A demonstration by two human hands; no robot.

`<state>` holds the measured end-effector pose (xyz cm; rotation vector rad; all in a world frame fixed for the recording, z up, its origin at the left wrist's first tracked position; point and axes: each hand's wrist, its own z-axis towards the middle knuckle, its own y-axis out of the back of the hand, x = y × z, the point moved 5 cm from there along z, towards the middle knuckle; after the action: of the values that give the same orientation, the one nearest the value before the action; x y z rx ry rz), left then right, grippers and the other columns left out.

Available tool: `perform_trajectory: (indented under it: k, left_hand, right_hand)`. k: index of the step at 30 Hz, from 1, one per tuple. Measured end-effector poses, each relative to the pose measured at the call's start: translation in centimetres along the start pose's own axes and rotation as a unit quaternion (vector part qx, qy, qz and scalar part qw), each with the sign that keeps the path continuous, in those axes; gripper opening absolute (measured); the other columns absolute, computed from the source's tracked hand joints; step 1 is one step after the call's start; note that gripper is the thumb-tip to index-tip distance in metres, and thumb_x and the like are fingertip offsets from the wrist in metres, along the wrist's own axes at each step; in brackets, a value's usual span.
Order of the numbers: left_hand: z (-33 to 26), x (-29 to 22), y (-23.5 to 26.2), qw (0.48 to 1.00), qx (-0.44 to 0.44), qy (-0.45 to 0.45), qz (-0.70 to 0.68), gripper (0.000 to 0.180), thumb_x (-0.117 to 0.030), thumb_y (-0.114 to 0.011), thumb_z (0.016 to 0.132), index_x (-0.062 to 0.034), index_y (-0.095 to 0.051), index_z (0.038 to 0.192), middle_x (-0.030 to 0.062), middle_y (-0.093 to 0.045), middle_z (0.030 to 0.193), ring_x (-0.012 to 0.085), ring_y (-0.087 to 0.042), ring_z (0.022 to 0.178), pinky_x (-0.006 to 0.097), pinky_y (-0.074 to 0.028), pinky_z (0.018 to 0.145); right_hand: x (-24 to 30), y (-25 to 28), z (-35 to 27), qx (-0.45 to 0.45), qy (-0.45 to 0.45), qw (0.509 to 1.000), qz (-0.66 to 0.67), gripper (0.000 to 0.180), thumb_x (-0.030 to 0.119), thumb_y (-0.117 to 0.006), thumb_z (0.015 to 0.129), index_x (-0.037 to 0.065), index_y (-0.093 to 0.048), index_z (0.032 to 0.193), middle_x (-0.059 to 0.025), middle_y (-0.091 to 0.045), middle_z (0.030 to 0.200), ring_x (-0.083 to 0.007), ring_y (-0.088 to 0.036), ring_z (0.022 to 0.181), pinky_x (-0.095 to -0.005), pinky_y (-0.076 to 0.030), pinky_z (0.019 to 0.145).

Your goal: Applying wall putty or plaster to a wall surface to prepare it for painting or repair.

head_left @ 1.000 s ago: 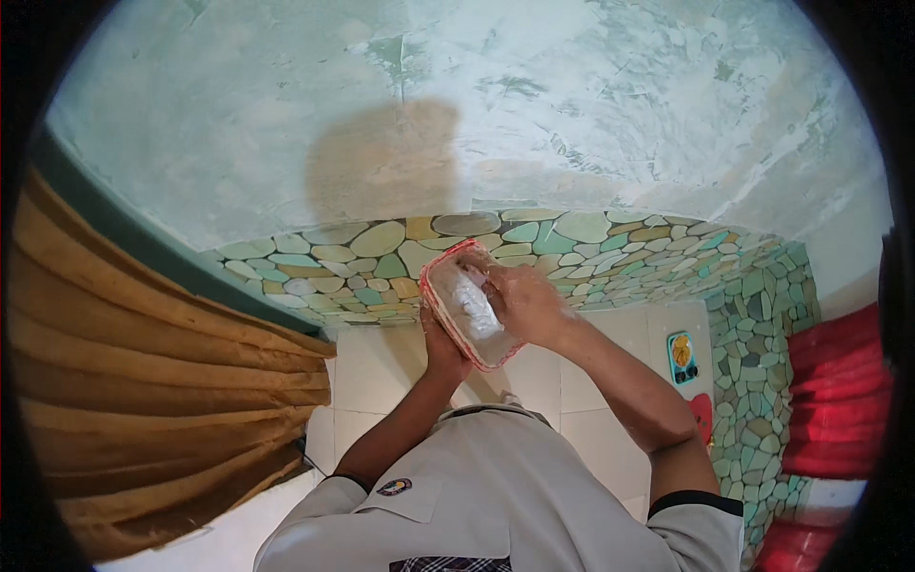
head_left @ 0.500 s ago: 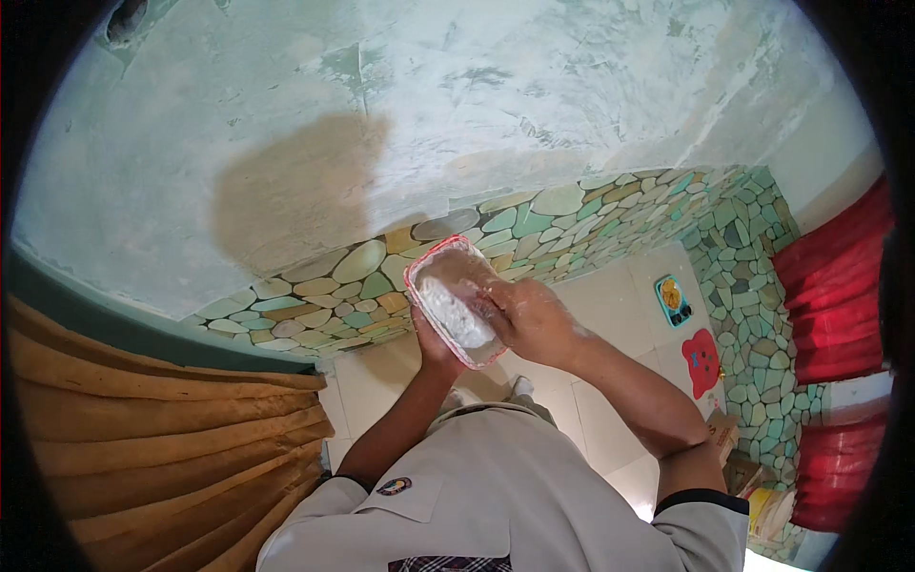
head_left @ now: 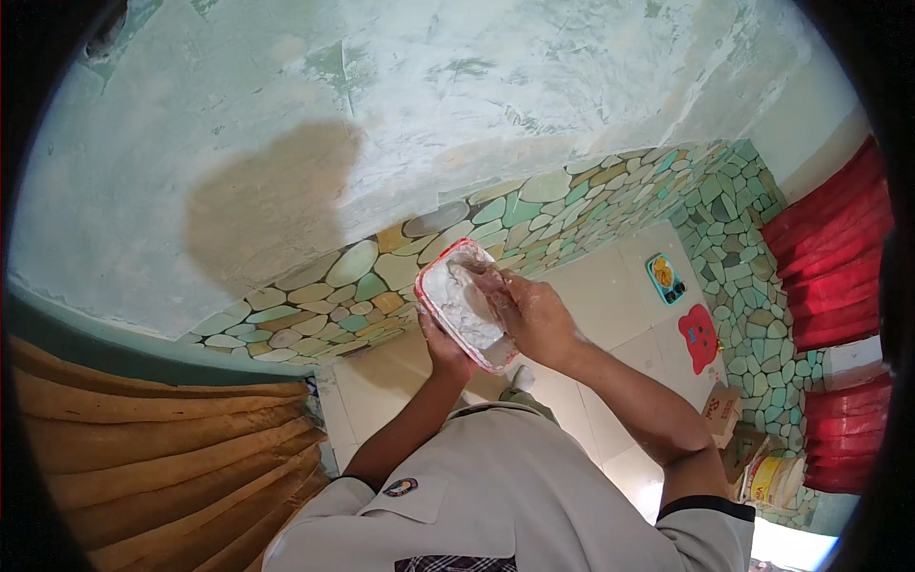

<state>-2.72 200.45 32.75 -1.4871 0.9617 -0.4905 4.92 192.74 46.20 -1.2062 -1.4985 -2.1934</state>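
A rectangular plastic tub [head_left: 420, 282] with a red rim is held up in front of my body, tilted toward me. Thick white paste [head_left: 456, 307] fills much of it and smears its walls. My left hand [head_left: 444, 345] grips the tub from below and its left side, fingers partly hidden beneath. Over the tub's right side reaches my right hand [head_left: 536, 316], closed, its fingers down at the paste and coated with white. Whatever it holds is hidden among the fingers and paste.
Ahead rises a wall [head_left: 400, 114] patched with whitish plaster, pebble-patterned along its lower band [head_left: 353, 262]. A brown curtain [head_left: 162, 448] hangs left, red curtains [head_left: 829, 257] right. On the tiled floor lie a teal tray [head_left: 666, 278], a red bear-shaped mat [head_left: 699, 339] and cardboard boxes [head_left: 722, 417].
My right hand has shifted slightly right and down along the tub, and more of the paste shows. The tub has turned a little in my left hand. The view has shifted slightly.
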Motion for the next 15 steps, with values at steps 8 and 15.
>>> perform_trajectory:
  k: [8, 15]
  left_hand:
    - [-0.2, 0.3, 0.0, 0.999, 0.002, -0.004, 0.046, 0.063, -0.055, -0.025, 0.094, -0.0113, -0.037, 0.138, 0.0095, -0.046, 0.135, 0.0276, -0.045, 0.124, 0.043, -0.036, 0.106]
    - [-1.1, 0.0, -4.4, 0.995, 0.089, 0.039, -0.018, 0.061, -0.054, -0.032, 0.093, -0.0145, -0.038, 0.138, 0.0077, -0.047, 0.135, 0.0268, -0.047, 0.123, 0.044, -0.035, 0.106]
  right_hand:
    - [-0.8, -0.5, -0.9, -0.007, -0.046, 0.989, 0.141, 0.023, 0.005, -0.054, 0.087, 0.000, -0.059, 0.109, -0.0181, -0.063, 0.089, -0.0297, -0.061, 0.075, -0.0332, -0.048, 0.068]
    - [2.7, 1.8, -0.6, 0.004, -0.003, 0.998, -0.059, 0.018, 0.009, -0.056, 0.087, 0.000, -0.058, 0.102, -0.0215, -0.062, 0.080, -0.0385, -0.060, 0.070, -0.0431, -0.047, 0.060]
